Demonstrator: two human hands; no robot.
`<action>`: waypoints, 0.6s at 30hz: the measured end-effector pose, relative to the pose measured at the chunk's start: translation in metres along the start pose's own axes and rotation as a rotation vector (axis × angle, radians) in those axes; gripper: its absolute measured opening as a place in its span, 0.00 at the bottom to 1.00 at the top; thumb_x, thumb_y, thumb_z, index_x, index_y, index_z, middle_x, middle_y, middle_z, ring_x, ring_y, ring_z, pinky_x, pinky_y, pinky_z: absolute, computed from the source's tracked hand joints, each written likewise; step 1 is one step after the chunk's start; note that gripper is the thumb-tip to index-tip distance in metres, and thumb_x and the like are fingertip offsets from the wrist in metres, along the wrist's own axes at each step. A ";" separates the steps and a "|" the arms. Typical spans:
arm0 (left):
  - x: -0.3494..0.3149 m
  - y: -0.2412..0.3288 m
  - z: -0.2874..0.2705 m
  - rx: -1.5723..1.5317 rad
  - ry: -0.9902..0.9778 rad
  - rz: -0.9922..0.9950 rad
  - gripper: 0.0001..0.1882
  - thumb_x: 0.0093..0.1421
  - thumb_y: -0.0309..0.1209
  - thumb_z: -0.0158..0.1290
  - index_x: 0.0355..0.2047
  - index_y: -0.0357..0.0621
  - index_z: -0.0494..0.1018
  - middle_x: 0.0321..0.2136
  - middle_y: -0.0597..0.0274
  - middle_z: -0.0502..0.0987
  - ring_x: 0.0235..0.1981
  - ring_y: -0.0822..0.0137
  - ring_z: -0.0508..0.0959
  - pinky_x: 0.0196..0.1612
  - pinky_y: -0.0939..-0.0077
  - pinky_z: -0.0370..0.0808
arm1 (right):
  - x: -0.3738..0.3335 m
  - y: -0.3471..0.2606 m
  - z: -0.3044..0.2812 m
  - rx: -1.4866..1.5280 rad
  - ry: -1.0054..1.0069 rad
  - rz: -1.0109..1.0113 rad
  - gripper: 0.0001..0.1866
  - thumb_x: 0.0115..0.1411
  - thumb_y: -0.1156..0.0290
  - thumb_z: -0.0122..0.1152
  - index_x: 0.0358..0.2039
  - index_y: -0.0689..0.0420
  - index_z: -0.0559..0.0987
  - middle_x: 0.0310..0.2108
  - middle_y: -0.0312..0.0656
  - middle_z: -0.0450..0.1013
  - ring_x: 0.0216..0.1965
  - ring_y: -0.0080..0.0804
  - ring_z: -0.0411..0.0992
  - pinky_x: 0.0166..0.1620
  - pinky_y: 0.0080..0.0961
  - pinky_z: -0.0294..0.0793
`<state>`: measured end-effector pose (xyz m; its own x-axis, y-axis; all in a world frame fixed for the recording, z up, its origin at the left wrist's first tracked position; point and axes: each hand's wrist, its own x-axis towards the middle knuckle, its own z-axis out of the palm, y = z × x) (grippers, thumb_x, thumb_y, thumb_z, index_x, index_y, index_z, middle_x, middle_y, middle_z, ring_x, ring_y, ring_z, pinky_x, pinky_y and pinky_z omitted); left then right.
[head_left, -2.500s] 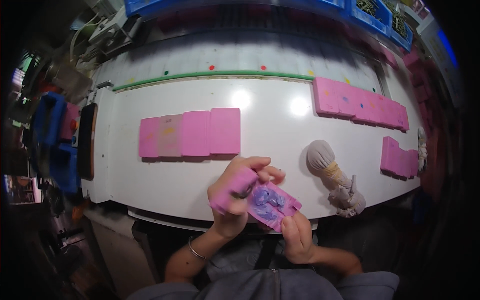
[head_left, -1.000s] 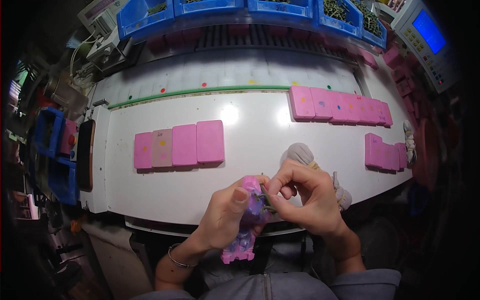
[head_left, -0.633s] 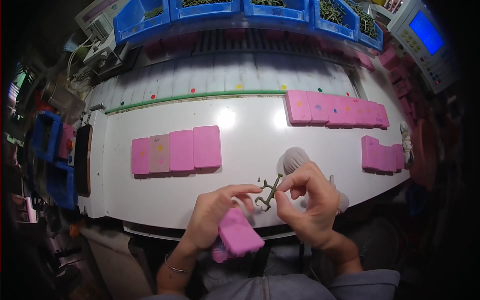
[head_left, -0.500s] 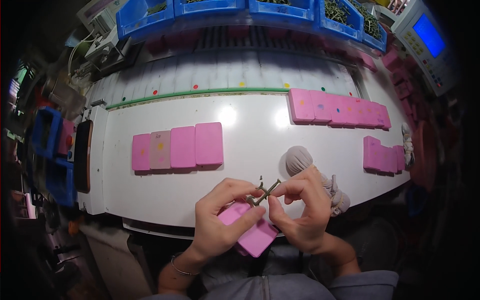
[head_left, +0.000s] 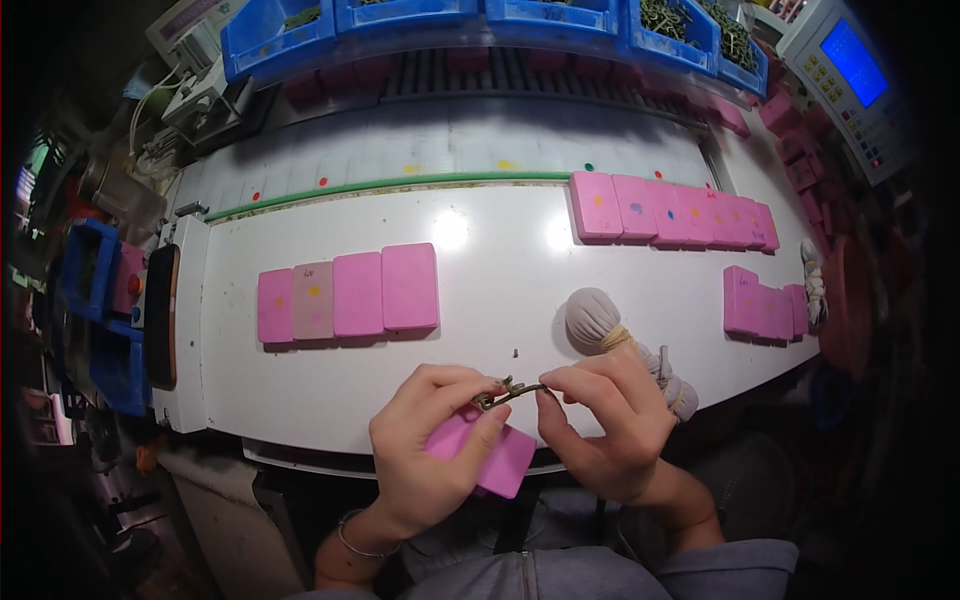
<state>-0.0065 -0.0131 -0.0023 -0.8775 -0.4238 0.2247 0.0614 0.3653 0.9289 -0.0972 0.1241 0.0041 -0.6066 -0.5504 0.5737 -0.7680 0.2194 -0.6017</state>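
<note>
My left hand is closed round a pink rubber mould block, held tilted at the table's front edge. Between its thumb and forefinger is one end of a thin, dark green branched piece, waxy in look. My right hand pinches the other end between thumb and fingertips. The piece lies above the block's upper end, nearly level. Just beyond my fingers, a tiny green crumb rests on the white table. Close to my right hand sits a grey cloth pouch, tied with a tan band.
Pink blocks stand in a row at left, in a longer row at back right and in a small group far right. A strip with coloured dots crosses behind. Blue bins of green pieces line the back.
The green piece has turned from slanting up to nearly level. Both hands stay closed on it. The dots on the back strip have shifted, and the view has moved slightly.
</note>
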 end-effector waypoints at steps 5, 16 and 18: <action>-0.009 0.001 0.009 0.198 0.084 0.161 0.12 0.44 0.18 0.60 0.32 0.35 0.76 0.30 0.55 0.74 0.26 0.61 0.76 0.30 0.74 0.75 | -0.005 0.002 0.012 -0.079 -0.010 0.031 0.08 0.40 0.82 0.62 0.23 0.60 0.73 0.18 0.40 0.65 0.19 0.34 0.63 0.22 0.26 0.62; -0.009 -0.014 0.012 0.221 0.066 0.111 0.12 0.45 0.18 0.60 0.32 0.37 0.77 0.28 0.58 0.74 0.25 0.63 0.75 0.27 0.75 0.73 | 0.004 0.019 0.000 0.858 -0.607 0.979 0.14 0.57 0.74 0.46 0.14 0.57 0.62 0.14 0.27 0.56 0.18 0.14 0.51 0.22 0.16 0.51; -0.008 -0.015 0.011 0.200 0.046 0.133 0.12 0.45 0.18 0.60 0.32 0.37 0.77 0.28 0.57 0.74 0.25 0.63 0.75 0.28 0.75 0.73 | 0.002 0.026 -0.002 0.906 -0.636 1.000 0.15 0.56 0.73 0.46 0.13 0.57 0.62 0.14 0.27 0.55 0.18 0.13 0.51 0.22 0.16 0.51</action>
<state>-0.0054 -0.0063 -0.0214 -0.8449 -0.3966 0.3589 0.0757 0.5756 0.8142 -0.1186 0.1306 -0.0090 -0.4199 -0.7805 -0.4632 0.4312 0.2775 -0.8585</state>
